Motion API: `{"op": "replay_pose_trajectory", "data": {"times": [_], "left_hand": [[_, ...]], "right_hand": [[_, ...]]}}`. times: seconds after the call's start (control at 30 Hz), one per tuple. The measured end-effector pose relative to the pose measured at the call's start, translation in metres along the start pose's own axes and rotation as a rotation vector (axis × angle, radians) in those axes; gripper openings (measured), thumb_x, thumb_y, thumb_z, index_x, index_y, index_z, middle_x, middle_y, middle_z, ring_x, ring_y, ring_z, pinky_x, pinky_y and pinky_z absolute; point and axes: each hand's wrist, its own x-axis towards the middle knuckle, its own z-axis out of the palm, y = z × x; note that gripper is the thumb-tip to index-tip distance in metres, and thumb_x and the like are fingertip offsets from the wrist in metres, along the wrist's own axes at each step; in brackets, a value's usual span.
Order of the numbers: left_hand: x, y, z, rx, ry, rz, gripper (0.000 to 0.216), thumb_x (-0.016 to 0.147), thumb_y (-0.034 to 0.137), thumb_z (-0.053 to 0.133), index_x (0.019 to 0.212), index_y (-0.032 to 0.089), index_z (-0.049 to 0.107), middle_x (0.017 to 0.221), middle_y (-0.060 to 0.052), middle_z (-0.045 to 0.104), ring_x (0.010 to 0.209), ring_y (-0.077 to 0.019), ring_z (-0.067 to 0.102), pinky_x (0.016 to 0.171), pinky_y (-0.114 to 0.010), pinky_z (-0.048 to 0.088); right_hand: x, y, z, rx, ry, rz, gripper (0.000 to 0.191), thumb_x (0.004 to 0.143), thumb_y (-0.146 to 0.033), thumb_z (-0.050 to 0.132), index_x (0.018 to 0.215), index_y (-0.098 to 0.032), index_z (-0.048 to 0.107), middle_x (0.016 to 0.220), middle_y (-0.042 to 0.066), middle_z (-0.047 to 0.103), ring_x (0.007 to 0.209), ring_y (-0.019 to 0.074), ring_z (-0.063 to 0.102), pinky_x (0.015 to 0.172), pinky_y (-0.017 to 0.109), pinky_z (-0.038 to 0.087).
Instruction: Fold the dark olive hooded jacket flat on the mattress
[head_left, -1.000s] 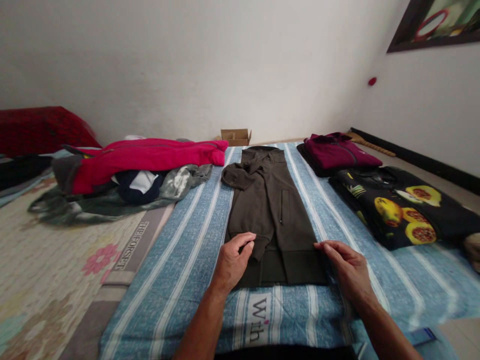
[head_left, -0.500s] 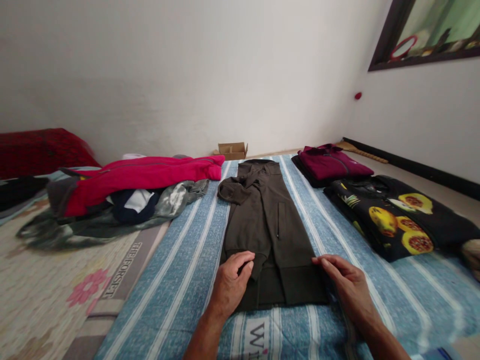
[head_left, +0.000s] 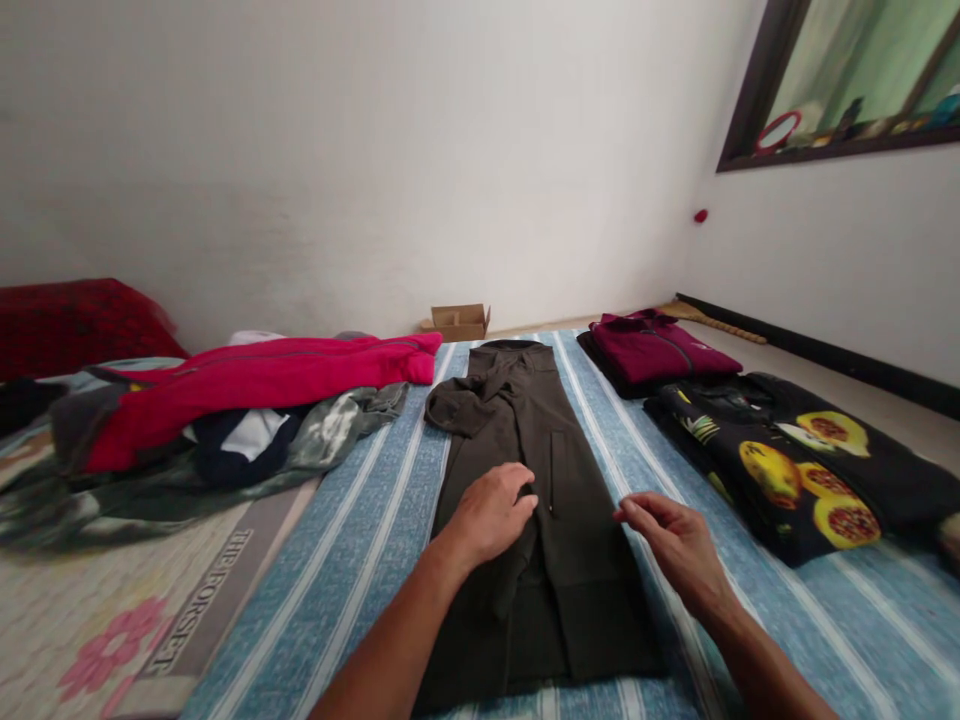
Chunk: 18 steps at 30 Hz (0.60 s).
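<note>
A dark olive-brown jacket (head_left: 577, 540) lies lengthwise in front of me, its sides folded inward and its collar at the far end. One sleeve is bunched on its left near the top, and a zipped pocket shows on the right half. Over the middle of the jacket is my left hand (head_left: 495, 512), thumb and fingers apart with nothing between them. My right hand (head_left: 675, 545) is at the jacket's right edge, thumb and fingertips pinched together on the cloth there.
The jacket rests on a blue striped bed sheet (head_left: 360, 540). To the left lies a heap with a pink jacket (head_left: 277, 385) on top. On the right are a folded maroon garment (head_left: 664, 350) and a black fruit-print garment (head_left: 795, 460). A cardboard box (head_left: 459, 322) stands by the wall.
My left hand has moved up and to the right, off the lower cuff area to the jacket's middle. My right hand has moved slightly up along the right edge. The view has tilted up.
</note>
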Motion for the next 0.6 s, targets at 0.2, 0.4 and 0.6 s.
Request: {"op": "replay_pose_trajectory", "data": {"times": [0.2, 0.4, 0.6], "left_hand": [[0.056, -0.013, 0.031, 0.188, -0.100, -0.117, 0.058, 0.086, 0.041, 0.044, 0.133, 0.008, 0.040, 0.147, -0.017, 0.028, 0.137, -0.0261, 0.021, 0.109, -0.043, 0.024], [0.057, -0.033, 0.061, 0.234, -0.080, -0.132, 0.066, 0.090, 0.051, 0.030, 0.140, 0.009, 0.032, 0.150, -0.013, 0.019, 0.139, -0.0239, 0.010, 0.112, -0.046, 0.016], [0.056, -0.034, 0.062, 0.205, -0.107, -0.133, 0.065, 0.089, 0.052, 0.028, 0.141, 0.012, 0.032, 0.150, -0.010, 0.018, 0.140, -0.0225, 0.008, 0.112, -0.046, 0.014]], "right_hand": [[0.094, 0.004, 0.024, -0.186, 0.007, -0.030, 0.030, 0.074, -0.038, 0.048, 0.073, -0.016, 0.068, 0.065, 0.002, 0.065, 0.066, 0.0172, 0.059, 0.061, 0.025, 0.042], [0.174, 0.015, 0.049, -0.513, 0.060, 0.049, 0.025, 0.071, -0.028, 0.050, 0.079, -0.017, 0.071, 0.071, 0.005, 0.068, 0.072, 0.0191, 0.062, 0.062, 0.025, 0.040], [0.218, 0.019, 0.071, -0.637, 0.025, 0.129, 0.023, 0.070, -0.033, 0.055, 0.072, -0.016, 0.071, 0.070, 0.009, 0.067, 0.072, 0.0211, 0.062, 0.058, 0.025, 0.039]]}}
